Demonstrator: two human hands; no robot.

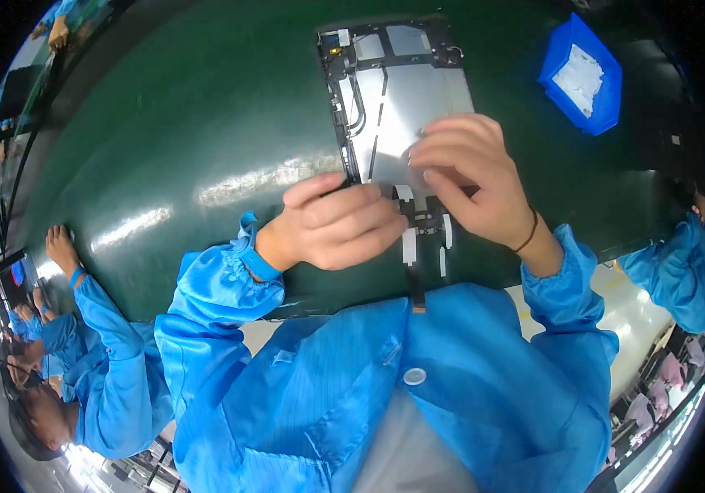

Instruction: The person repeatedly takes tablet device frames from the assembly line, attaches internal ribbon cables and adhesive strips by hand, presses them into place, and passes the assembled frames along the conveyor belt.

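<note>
A flat tablet-like device (406,103) with a silver plate and a black frame lies on the green table, its inner parts and thin cables exposed. At its near end, black flex cables with white strips (409,245) stick out toward me. My left hand (340,222) is closed at the device's near left corner, fingertips beside these strips; whatever it pinches is hidden. Over the device's near right part hovers my right hand (475,172), its fingers bent but apart, thumb pointing to the plate. Nothing shows between its fingers.
A blue plastic bin (607,90) with white pieces in it stands at the far right. The green tabletop (163,131) reflects light at left. A co-worker's hand (62,249) rests on the table's left edge; another person in a blue sleeve (672,271) is at right.
</note>
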